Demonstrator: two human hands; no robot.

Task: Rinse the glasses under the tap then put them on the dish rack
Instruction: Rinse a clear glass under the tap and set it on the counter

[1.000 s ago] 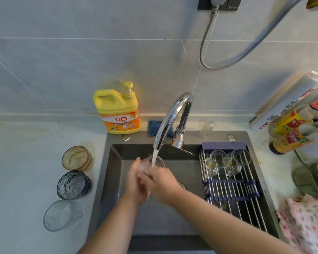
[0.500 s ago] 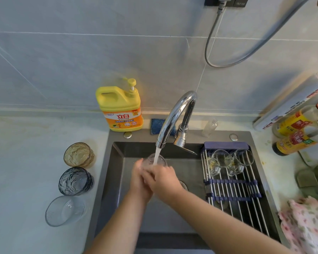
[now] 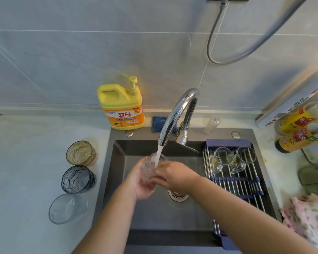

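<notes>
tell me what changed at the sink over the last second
Little. The left hand has slid lower on the glass, so more of its side shows; the right hand still holds it under the running tap. The three glasses on the counter and two glasses on the rack stayed put.

立白 stands in white on the orange label [image 3: 124, 116] of the yellow detergent bottle [image 3: 117, 96], eleven o'clock from the tap [image 3: 176, 114]; other labels unreadable
</notes>
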